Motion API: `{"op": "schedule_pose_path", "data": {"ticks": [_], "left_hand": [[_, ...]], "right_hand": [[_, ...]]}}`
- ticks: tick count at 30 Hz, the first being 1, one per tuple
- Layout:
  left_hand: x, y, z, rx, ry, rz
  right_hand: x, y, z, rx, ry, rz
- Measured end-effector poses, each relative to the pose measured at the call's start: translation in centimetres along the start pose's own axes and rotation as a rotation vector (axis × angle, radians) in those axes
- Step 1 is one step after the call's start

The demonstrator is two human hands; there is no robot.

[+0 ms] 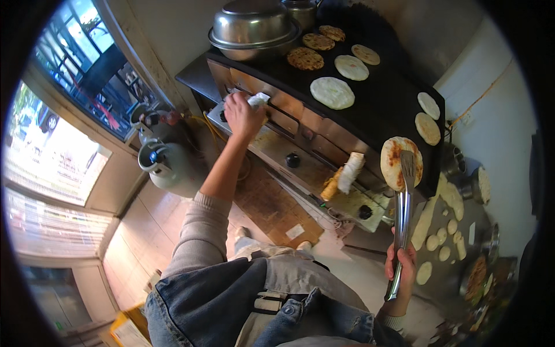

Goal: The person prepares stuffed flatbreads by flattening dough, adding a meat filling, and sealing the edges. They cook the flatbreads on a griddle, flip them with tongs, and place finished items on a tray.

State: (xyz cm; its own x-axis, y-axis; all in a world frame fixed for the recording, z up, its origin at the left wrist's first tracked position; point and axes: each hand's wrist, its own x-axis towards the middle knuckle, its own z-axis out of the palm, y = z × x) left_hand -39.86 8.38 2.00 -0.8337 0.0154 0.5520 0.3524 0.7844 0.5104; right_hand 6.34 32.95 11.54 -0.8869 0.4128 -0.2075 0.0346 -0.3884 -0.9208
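Note:
My right hand [401,265] grips metal tongs [402,225] with a slotted end. A browned round flatbread [391,162] is held up in them near the griddle's front right corner. My left hand [243,113] is at the stove's front, by the leftmost control knob [223,116]. A white cloth or paper [259,99] shows beside its fingers; whether the hand holds it is hidden. On the black griddle [299,84] lie pale flatbreads, including a large one [332,93], and browned patties [305,58]. Two more flatbreads [428,129] rest near its right edge.
A stainless basin with a domed cover [251,30] stands on the griddle's far left. White and yellow cloths [350,172] hang on the front rail. Gas cylinders [173,167] stand left. At right, a work surface [470,225] bears several dough pieces [432,243] and a filling bowl [476,277].

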Motion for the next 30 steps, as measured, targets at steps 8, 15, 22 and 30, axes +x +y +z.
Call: {"op": "schedule_pose_path", "data": {"ticks": [8,15,22,30], "left_hand": [[5.7,-7.7,1.8,-1.023,-1.142,-0.574],[-2.5,-14.6,-9.1,-1.081,-1.276,-0.647],[-12.3,-20.1,-24.6,-0.948,-1.192,-0.708],[-15.8,-21.6,-28.5,-0.887,-1.169,-0.735]], "right_hand": [[-2.7,7.7,14.8,0.092,0.068,0.008],[-2.6,9.9,22.1,0.084,0.062,0.105],[2.3,12.4,25.8,0.128,-0.026,0.214],[12.9,15.4,31.1,0.218,0.0,0.185]]}}
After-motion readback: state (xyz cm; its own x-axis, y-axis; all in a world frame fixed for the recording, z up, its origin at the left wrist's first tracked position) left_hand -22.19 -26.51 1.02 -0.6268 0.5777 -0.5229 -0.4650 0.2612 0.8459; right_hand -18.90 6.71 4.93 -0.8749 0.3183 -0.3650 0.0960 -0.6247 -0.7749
